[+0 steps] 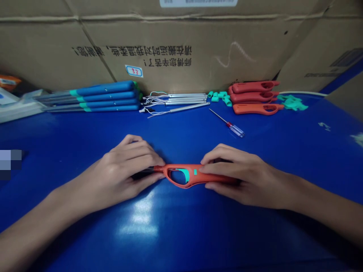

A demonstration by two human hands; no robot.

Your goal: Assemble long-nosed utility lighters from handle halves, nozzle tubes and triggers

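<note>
An orange utility lighter body [195, 179] with a teal trigger piece lies flat on the blue work surface [85, 132], held level in front of me. My left hand [127, 170] wraps around its dark narrow end, hiding most of that part. My right hand [235, 173] grips the orange handle end, with the fingers over the top and the thumb below. The two hands stand a short way apart, with the trigger opening showing between them.
Along the back of the table lie several blue lighter bodies [104, 96], metal tubes with thin wires [176, 101], small teal sleeves [218, 96], several orange shells [253, 96], teal pieces [292, 102] and a small screwdriver [228, 124]. A cardboard box wall [147, 49] stands behind them.
</note>
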